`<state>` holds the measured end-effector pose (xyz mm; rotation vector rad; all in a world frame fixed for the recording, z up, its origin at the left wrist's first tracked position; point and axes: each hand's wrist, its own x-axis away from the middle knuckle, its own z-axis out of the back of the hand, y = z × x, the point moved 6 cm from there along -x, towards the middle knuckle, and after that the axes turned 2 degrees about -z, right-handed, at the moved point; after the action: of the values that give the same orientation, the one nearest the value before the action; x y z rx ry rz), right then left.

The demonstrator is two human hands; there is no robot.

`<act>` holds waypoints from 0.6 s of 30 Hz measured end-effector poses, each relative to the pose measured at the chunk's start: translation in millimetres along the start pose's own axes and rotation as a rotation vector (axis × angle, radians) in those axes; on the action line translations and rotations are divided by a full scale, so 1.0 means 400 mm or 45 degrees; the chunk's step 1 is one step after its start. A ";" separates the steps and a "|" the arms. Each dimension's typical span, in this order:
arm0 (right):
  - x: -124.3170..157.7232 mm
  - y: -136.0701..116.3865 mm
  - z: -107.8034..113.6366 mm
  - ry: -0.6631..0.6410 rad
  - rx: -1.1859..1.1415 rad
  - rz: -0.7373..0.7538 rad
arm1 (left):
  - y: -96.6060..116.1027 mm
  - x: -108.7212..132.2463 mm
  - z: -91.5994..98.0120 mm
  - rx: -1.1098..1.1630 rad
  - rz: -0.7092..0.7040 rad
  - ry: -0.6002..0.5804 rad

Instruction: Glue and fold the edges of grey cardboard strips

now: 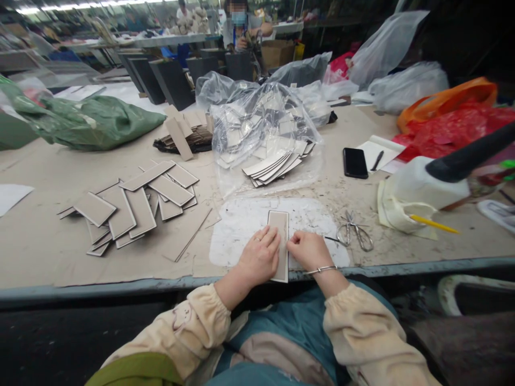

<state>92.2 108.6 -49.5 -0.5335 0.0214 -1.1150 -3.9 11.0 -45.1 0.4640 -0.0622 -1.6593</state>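
A long grey cardboard strip [279, 225] lies lengthwise on a white, glue-stained sheet [241, 225] at the table's near edge. My left hand [259, 255] rests on the strip's left side with its fingers curled and pressed down on it. From the other side, my right hand [308, 249] touches the strip's right edge with bent fingers; a thin bangle circles that wrist. Both hands hold the strip flat against the sheet.
A pile of grey cardboard strips [132, 203] lies to the left. A clear plastic bag [261, 128] with more pieces sits behind the sheet. Scissors [354, 231], a black phone [354, 162], a white bottle [422, 187] and a yellow pencil [434, 224] lie to the right. A person works at a far table.
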 end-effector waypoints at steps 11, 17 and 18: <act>0.030 -0.035 -0.012 -0.010 0.106 0.120 | -0.003 0.002 0.004 0.032 0.022 0.031; 0.037 0.048 -0.018 0.011 -0.338 0.133 | -0.002 0.004 0.005 0.006 0.022 0.048; 0.044 0.043 -0.012 0.092 -0.287 0.214 | -0.002 0.004 0.005 0.001 0.024 0.051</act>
<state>113.2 97.4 -56.5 -0.6795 0.2526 -0.9719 -5.4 9.2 -43.9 0.4956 -0.0381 -1.6308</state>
